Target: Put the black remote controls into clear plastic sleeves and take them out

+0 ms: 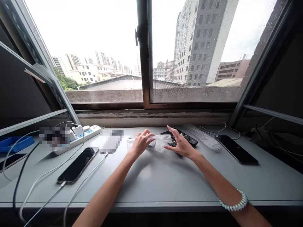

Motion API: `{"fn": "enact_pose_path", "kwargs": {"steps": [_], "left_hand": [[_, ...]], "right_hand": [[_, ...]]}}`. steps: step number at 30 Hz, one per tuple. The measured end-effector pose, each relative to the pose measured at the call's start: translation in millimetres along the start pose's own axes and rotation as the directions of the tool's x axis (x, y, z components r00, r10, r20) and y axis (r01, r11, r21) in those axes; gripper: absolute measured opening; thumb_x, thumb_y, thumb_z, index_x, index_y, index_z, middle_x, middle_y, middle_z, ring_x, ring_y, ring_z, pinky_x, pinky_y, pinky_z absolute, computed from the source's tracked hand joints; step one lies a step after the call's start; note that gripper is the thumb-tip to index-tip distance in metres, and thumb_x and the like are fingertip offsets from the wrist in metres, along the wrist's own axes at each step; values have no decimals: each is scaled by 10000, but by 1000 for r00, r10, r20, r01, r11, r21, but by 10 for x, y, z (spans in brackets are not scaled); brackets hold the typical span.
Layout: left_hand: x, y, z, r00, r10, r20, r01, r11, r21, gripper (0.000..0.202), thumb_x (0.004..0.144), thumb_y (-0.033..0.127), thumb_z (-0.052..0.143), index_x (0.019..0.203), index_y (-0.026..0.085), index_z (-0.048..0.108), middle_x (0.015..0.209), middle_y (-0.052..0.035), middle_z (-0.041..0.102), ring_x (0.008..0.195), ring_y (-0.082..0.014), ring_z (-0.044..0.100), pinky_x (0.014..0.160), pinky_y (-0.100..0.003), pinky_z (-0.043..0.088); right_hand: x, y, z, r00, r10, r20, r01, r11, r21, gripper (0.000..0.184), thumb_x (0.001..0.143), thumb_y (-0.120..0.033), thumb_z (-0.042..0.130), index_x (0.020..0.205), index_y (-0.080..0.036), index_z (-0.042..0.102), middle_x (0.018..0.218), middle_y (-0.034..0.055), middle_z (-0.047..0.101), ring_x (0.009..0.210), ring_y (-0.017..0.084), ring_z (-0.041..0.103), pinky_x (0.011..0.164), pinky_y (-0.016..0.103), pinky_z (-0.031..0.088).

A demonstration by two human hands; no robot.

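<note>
A crumpled clear plastic bag point(159, 146) lies on the grey desk between my two hands. My left hand point(142, 142) is over the bag's left part, its fingers bent and apart, and appears to touch it. Whatever is inside the bag, a greyish shape, is too hidden to name. To the right, my right hand point(181, 144) is open, thumb and fingers spread toward the bag. Behind and beneath it lie black remote controls point(190, 139), partly covered by the hand. A coiled hair tie point(234, 203) circles my right forearm.
Right of the remotes are another clear plastic bag point(204, 138) and a black tablet point(236, 149). At left lie a phone point(79, 165) on a charging cable, a blurred-out phone-like item point(112, 142), a white power strip point(91, 132) and a blue tray point(16, 143). Cables cross the desk's left side.
</note>
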State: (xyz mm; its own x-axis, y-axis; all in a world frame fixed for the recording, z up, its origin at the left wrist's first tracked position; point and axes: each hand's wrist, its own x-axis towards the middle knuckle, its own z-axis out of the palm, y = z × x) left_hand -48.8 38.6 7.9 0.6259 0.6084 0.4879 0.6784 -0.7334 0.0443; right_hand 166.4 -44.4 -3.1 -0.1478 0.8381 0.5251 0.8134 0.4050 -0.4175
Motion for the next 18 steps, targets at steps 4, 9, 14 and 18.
{"fn": "enact_pose_path", "kwargs": {"steps": [4, 9, 14, 18], "left_hand": [[-30, 147, -26, 991, 127, 48, -129, 991, 33, 316, 904, 410, 382, 1126, 259, 549, 1052, -31, 568, 809, -168, 537, 873, -357, 359], [-33, 148, -32, 982, 182, 58, -184, 982, 35, 240, 903, 272, 408, 1102, 246, 539, 1039, -34, 566, 939, -182, 524, 882, -342, 347], [5, -23, -18, 997, 58, -46, -54, 994, 91, 400, 811, 53, 423, 1126, 260, 558, 1111, -56, 558, 1061, -214, 481, 920, -377, 304], [35, -101, -23, 978, -99, -183, 118, 989, 92, 387, 831, 116, 421, 1177, 241, 542, 1187, -97, 529, 1176, -257, 413, 942, -418, 267]], "right_hand": [[20, -99, 23, 982, -184, -46, 185, 983, 19, 755, 705, -458, 656, 1361, -266, 338, 1327, 81, 468, 1205, 242, 437, 987, 401, 357], [22, -66, 148, 974, -223, -41, 223, 975, 2, 402, 799, -76, 487, 1139, -263, 591, 1036, 22, 665, 931, 173, 606, 849, 339, 453], [33, 30, 93, 975, -162, -152, 155, 986, -55, 548, 714, 71, 406, 1058, -275, 656, 993, -10, 683, 876, 152, 624, 756, 278, 484], [36, 40, 6, 975, -77, -207, 55, 993, -107, 568, 717, 65, 406, 1077, -301, 650, 1030, -34, 674, 826, 129, 641, 630, 211, 486]]}}
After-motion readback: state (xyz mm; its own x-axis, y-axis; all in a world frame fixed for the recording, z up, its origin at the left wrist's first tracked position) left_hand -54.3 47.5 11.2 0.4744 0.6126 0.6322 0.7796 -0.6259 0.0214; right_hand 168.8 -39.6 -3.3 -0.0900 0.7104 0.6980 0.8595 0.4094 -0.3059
